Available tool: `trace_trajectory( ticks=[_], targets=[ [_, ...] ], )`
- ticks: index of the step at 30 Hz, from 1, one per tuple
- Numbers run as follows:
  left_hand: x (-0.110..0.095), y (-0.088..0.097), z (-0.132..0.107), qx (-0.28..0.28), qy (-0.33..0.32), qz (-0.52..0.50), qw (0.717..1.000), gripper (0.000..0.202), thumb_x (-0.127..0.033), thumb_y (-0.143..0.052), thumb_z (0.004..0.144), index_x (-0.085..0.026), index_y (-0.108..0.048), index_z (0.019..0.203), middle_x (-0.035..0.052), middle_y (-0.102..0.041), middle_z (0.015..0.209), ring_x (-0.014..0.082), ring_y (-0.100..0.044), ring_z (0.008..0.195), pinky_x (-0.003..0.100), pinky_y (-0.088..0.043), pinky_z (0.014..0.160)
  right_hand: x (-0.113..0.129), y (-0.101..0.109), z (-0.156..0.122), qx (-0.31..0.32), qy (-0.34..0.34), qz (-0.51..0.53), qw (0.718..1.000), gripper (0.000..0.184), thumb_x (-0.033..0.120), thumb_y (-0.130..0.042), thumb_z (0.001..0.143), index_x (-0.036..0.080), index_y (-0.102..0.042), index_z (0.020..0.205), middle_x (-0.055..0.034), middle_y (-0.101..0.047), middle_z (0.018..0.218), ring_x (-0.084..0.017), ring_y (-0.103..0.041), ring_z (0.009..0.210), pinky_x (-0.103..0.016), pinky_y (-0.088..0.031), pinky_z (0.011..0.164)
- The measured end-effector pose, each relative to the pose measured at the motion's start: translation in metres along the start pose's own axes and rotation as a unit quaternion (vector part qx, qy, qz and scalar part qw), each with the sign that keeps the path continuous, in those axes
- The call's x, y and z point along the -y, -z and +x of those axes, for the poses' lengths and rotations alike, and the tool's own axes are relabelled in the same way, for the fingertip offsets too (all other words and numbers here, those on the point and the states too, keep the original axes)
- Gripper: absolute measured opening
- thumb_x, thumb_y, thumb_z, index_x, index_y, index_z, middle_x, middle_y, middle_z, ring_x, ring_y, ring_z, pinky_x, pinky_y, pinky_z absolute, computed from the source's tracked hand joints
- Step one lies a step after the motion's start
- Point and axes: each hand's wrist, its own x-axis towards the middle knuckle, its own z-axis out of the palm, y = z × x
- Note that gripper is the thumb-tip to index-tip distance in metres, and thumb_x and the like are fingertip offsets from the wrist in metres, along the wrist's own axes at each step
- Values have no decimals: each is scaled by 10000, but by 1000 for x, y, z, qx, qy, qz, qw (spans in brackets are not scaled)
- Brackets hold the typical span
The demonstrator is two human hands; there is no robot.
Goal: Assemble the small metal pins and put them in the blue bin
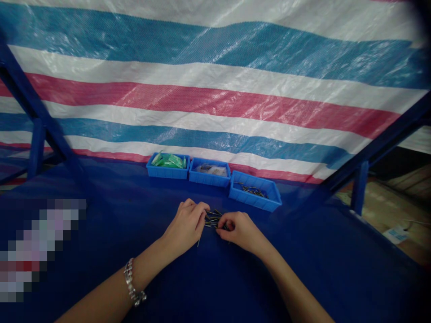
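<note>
A small pile of thin, dark metallic rods lies on the blue tabletop, their exact kind too small to tell. My left hand is closed at the pile's left side, with a single thin rod poking out below its fingers. At the right side of the pile, my right hand curls thumb and fingers together; what lies between those fingertips is hidden. Just beyond the hands, a blue bin holds more of the same slender rods.
Two more blue bins stand at the back: one with green packets, one with clear plastic bags. Striped plastic sheeting hangs behind. Blue frame posts rise at both sides. A blurred patch covers the left.
</note>
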Motion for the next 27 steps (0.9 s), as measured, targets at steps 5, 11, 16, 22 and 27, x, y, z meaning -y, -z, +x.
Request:
trace_trajectory(
  ticks=[5, 11, 16, 22, 27],
  targets=[
    [-2, 1, 1, 13, -9, -5, 1000, 177, -141, -370, 840, -155, -499, 962, 44, -568, 866, 183, -444, 844, 333, -348, 752, 8, 2, 0, -58, -71, 194, 977, 108, 267, -633, 627, 159, -635, 621, 28, -482, 468, -78, -371, 426, -201, -237, 410],
    [-12, 3, -2, 59, -11, -32, 998, 130, -203, -464, 805, -167, -539, 904, 28, -583, 865, 190, -450, 849, 323, -333, 734, 17, 0, -2, -71, -139, 369, 916, 224, 366, -668, 632, 152, -640, 691, 37, -484, 511, -48, -341, 437, -187, -194, 412],
    [-24, 3, -1, 67, 63, -148, 985, 119, -239, -487, 797, -178, -587, 816, 4, -608, 830, 163, -496, 820, 282, -342, 721, 21, -10, -4, -64, -140, 442, 884, 235, 366, -701, 604, 156, -634, 685, 30, -504, 538, -46, -348, 442, -191, -187, 414],
    [-22, 2, 4, 72, 112, -291, 947, 205, -271, -452, 820, -138, -608, 816, 8, -618, 784, 119, -529, 728, 212, -351, 634, 24, -11, -4, -51, -131, 455, 879, 247, 371, -710, 596, 156, -631, 689, 16, -530, 544, -58, -363, 446, -197, -175, 407],
    [-20, 3, 7, 85, 122, -349, 925, 245, -294, -467, 806, -109, -628, 798, 30, -627, 783, 127, -539, 713, 205, -356, 608, 26, -10, -5, -48, -124, 462, 877, 254, 375, -703, 604, 154, -621, 700, 22, -515, 518, -60, -366, 443, -198, -162, 401]
  ],
)
